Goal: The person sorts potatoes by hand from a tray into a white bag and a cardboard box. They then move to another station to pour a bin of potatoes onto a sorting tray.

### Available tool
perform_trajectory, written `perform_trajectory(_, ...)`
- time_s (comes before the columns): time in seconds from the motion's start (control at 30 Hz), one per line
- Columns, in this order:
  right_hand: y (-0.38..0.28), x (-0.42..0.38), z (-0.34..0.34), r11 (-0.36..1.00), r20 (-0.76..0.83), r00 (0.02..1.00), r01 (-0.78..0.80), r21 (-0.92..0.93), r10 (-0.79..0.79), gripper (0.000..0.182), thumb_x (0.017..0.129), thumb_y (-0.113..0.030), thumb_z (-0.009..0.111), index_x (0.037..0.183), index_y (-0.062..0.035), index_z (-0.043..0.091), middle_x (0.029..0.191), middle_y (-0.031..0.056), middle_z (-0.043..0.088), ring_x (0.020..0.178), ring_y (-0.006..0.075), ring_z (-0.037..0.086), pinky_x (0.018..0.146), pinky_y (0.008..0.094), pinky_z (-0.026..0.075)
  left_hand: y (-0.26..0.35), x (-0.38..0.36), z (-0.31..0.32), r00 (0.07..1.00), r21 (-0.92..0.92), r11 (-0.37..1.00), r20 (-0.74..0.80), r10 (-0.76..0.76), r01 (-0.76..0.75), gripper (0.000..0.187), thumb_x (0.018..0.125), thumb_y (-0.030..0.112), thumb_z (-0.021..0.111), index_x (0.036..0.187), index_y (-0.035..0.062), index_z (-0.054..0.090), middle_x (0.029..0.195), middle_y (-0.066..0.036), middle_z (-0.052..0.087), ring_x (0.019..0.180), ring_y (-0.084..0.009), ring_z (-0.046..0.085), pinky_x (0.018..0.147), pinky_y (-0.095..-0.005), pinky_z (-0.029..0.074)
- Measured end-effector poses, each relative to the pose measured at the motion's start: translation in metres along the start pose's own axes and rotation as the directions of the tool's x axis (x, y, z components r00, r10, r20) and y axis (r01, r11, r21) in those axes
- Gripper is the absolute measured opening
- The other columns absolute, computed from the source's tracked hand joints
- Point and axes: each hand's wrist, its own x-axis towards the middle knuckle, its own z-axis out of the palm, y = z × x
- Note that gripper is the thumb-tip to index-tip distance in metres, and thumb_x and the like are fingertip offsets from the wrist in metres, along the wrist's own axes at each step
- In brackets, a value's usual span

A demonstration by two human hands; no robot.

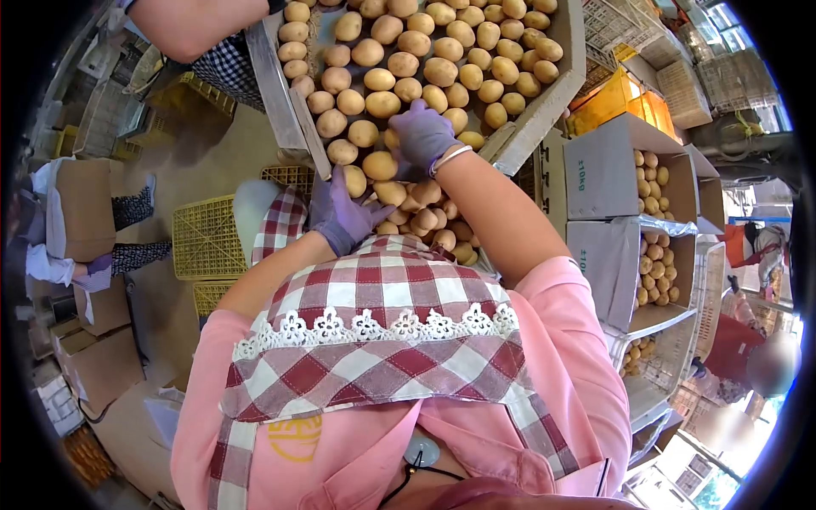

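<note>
Many pale yellow-brown potatoes (404, 65) cover a grey sloping sorting tray (501, 161) in front of me. My left hand (344, 212), in a purple glove, is at the tray's lower opening. Its fingers are spread beside a potato (354, 180), with the thumb reaching toward the potatoes on its right. My right hand (423, 136), also gloved, reaches in from the right, back up and fingers curled down among the potatoes. One potato (391, 138) shows partly at its edge; what lies under the palm is hidden. More potatoes (425, 219) are piled below the opening, against my checked apron.
Cardboard boxes (599, 170) holding potatoes stand at the right, with an orange-yellow crate (625, 98) behind. Yellow plastic crates (204, 238) are on the floor at the left. One person's arm (200, 21) shows at upper left; another person carries a carton (83, 208) farther left.
</note>
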Motion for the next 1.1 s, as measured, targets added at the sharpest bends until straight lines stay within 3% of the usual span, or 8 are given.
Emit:
perform_trajectory(0.23, 0.018, -0.026, 0.01, 0.977, -0.228, 0.972, 0.103, 0.188, -0.058, 0.054, 0.064, -0.036, 0.079, 0.113, -0.0217, 0.063, 0.116, 0.0183, 0.049, 0.102, 0.0324, 0.06, 0.084, 0.0417, 0.052, 0.008, 0.016, -0.002, 0.982, -0.276, 0.944, 0.114, -0.154, 0.18, 0.088, 0.084, 0.066, 0.05, 0.146, 0.0107, 0.021, 0.147, -0.018, 0.027, 0.136, -0.0396, 0.028, 0.11, -0.0513, 0.032)
perform_trajectory(0.47, 0.21, -0.241, 0.013, 0.944, -0.898, 0.304, -0.187, 0.27, 0.317, 0.043, 0.068, -0.006, 0.076, 0.109, -0.0048, 0.064, 0.1, 0.012, 0.065, 0.1, 0.0294, 0.058, 0.091, 0.0384, 0.047, 0.004, 0.03, -0.005, 0.957, -0.365, 0.884, 0.109, -0.27, 0.291, 0.1, 0.077, 0.068, 0.06, 0.148, 0.0142, 0.015, 0.149, -0.018, 0.021, 0.135, -0.045, 0.026, 0.112, -0.051, 0.031)
perform_trajectory(0.57, 0.331, -0.413, 0.132, 0.605, -0.778, -0.059, -0.593, 0.532, 0.626, 0.054, 0.071, -0.017, 0.082, 0.118, -0.0017, 0.06, 0.109, 0.0206, 0.059, 0.096, 0.0304, 0.059, 0.085, 0.0396, 0.051, 0.011, 0.021, 0.012, 0.967, -0.377, 0.893, 0.033, -0.253, 0.246, 0.083, 0.085, 0.063, 0.052, 0.146, 0.0165, 0.022, 0.149, -0.015, 0.025, 0.135, -0.0425, 0.029, 0.109, -0.0571, 0.033)
perform_trajectory(0.6, 0.326, -0.448, 0.149, 0.379, -0.44, -0.22, -0.271, 0.885, 0.871, 0.062, 0.071, -0.021, 0.082, 0.124, -0.0021, 0.056, 0.113, 0.0221, 0.058, 0.102, 0.0305, 0.058, 0.088, 0.0408, 0.05, 0.01, 0.022, 0.01, 0.974, -0.344, 0.912, 0.043, -0.224, 0.225, 0.082, 0.085, 0.063, 0.051, 0.146, 0.0166, 0.022, 0.148, -0.015, 0.025, 0.135, -0.0423, 0.03, 0.108, -0.0574, 0.033)
perform_trajectory(0.7, 0.263, -0.436, 0.11, -0.181, -0.412, -0.45, -0.818, 0.546, 0.792, 0.063, 0.078, -0.024, 0.077, 0.126, 0.0074, 0.051, 0.113, 0.0229, 0.062, 0.1, 0.0339, 0.061, 0.092, 0.0427, 0.049, 0.007, 0.025, 0.007, 0.978, -0.285, 0.936, 0.08, -0.191, 0.206, 0.081, 0.086, 0.064, 0.049, 0.146, 0.0165, 0.024, 0.148, -0.015, 0.025, 0.134, -0.0423, 0.031, 0.107, -0.058, 0.035)
perform_trajectory(0.87, 0.239, -0.234, 0.042, 0.94, -0.947, 0.24, -0.316, 0.131, 0.212, 0.05, 0.082, -0.017, 0.07, 0.126, 0.0017, 0.054, 0.123, 0.0239, 0.055, 0.117, 0.0401, 0.051, 0.102, 0.0468, 0.039, 0.01, 0.018, 0.014, 0.953, -0.265, 0.916, 0.048, -0.299, 0.3, 0.087, 0.084, 0.068, 0.049, 0.147, 0.0149, 0.022, 0.148, -0.019, 0.022, 0.133, -0.0433, 0.032, 0.105, -0.059, 0.037)
perform_trajectory(0.97, 0.156, -0.107, -0.012, 0.98, -0.896, 0.442, 0.193, 0.051, -0.04, 0.032, 0.079, -0.015, 0.069, 0.109, -0.0059, 0.065, 0.101, 0.0169, 0.066, 0.094, 0.0348, 0.063, 0.085, 0.0407, 0.05, 0.01, 0.013, 0.008, 0.97, -0.197, 0.951, -0.012, -0.245, 0.237, 0.09, 0.084, 0.068, 0.051, 0.149, 0.0157, 0.018, 0.147, -0.019, 0.023, 0.132, -0.0427, 0.033, 0.105, -0.0594, 0.037)
perform_trajectory(1.1, 0.056, -0.005, 0.001, 0.998, -0.385, 0.923, 0.021, 0.055, 0.002, 0.034, 0.083, -0.032, 0.06, 0.109, -0.0099, 0.059, 0.104, 0.0113, 0.065, 0.091, 0.0331, 0.065, 0.072, 0.0452, 0.052, -0.011, 0.023, -0.024, 0.959, 0.424, 0.861, 0.167, 0.231, -0.281, 0.089, 0.084, 0.064, 0.055, 0.149, 0.017, 0.016, 0.145, -0.018, 0.027, 0.131, -0.0391, 0.036, 0.104, -0.0599, 0.037)
